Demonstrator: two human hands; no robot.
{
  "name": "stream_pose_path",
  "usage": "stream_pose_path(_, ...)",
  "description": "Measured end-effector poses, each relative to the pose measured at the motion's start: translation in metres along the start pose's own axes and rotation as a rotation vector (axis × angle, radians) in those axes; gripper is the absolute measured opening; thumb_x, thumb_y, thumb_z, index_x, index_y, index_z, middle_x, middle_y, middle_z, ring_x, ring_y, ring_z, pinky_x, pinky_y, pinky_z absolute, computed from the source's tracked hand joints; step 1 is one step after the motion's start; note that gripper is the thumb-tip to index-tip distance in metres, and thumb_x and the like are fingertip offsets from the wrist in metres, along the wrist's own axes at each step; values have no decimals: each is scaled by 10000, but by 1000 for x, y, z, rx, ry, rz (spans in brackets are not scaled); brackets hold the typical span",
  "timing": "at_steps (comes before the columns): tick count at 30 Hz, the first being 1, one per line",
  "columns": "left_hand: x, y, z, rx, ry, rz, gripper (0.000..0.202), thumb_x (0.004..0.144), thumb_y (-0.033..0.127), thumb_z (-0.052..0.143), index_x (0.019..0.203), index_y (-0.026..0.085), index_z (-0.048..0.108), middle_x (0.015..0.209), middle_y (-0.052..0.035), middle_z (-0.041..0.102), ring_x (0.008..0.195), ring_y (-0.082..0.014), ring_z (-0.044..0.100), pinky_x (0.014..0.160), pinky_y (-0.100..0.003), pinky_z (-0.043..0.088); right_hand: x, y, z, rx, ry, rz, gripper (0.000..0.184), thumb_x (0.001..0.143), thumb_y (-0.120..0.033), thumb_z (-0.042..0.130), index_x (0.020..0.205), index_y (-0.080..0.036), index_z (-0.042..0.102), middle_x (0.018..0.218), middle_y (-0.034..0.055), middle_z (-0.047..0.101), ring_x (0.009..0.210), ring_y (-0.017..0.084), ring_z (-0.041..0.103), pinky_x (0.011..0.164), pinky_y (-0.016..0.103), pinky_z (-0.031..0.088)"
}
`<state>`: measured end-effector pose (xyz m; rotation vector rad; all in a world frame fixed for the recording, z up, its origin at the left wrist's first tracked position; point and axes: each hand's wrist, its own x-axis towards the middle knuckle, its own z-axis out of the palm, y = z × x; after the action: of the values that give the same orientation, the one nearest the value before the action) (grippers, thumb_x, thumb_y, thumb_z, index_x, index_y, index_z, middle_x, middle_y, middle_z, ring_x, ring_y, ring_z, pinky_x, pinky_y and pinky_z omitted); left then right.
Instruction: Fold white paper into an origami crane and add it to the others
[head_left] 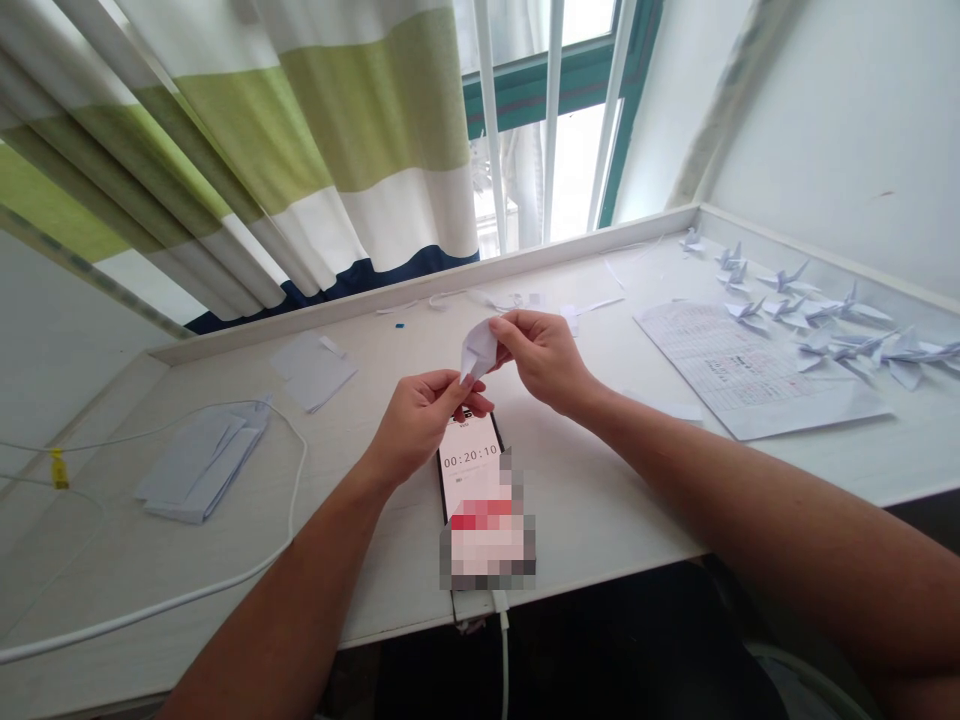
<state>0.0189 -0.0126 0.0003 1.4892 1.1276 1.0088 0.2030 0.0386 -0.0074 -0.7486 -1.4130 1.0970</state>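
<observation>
A small folded piece of white paper [478, 350] is held up over the middle of the desk between both hands. My left hand [427, 415] pinches its lower corner between thumb and fingers. At the paper's upper right edge, my right hand [544, 355] grips it with thumb and forefinger. Below the hands a phone [472, 458] lies on the desk, its screen showing 00:20:10; part of it is covered by my left fingers and part is blurred out.
Several folded paper cranes [787, 310] stand at the right, some on a printed sheet [720, 370]. Stacked paper [206, 460] and loose sheets [315, 370] lie left. A white cable [300, 470] loops across the left side. Paper scraps [495, 298] lie near the back ledge, under a curtain [375, 120].
</observation>
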Motion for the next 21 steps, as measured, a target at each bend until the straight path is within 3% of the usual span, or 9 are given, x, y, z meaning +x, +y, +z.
stream_pose_path(11,3,-2,-4,72,11,60,397,929,560,709,822,185,782,672,-63,734,660,-203,652,696,-343,508,-2,1,4,9,44,-12,446,993,-588,637,792,-190,658,666,14,669,640,157,672,641,315,579)
stream_pose_path(16,5,-3,-7,103,58,78,350,934,504,701,850,182,809,791,-82,780,753,-215,678,734,-337,508,-4,-1,2,-127,16,-63,444,1015,-580,610,797,-194,636,668,10,659,622,152,657,607,308,537)
stream_pose_path(21,5,0,-8,-49,135,76,427,932,549,702,1083,157,781,966,-103,807,908,-234,730,841,-357,541,-8,-3,3,-313,-28,-97,381,1052,-509,573,843,-200,649,714,10,680,637,140,652,619,307,512)
